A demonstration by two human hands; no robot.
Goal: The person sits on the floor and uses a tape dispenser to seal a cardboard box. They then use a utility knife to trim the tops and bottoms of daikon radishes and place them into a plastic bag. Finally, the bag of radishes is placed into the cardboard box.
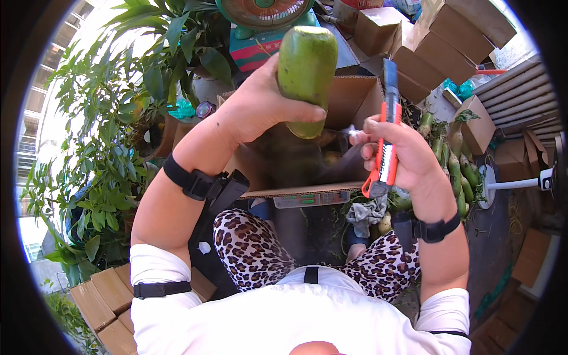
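My left hand grips a thick green radish by its side, raised over a cardboard box. The radish's upper end is pale and looks cut flat. In my right hand is a red utility knife pointing away from me. A dark sleeve or cover sits at the knife's tip end, so the blade edge is hard to make out. Thin clear plastic film hangs near the fingers of my right hand. The box's inside is blurred; a few roundish things show in it.
The box rests on a digital scale. Long green radishes lie heaped at the right, beside a white round-based stand. A grey cloth lies by my foot. A fan, cartons and potted plants surround the spot.
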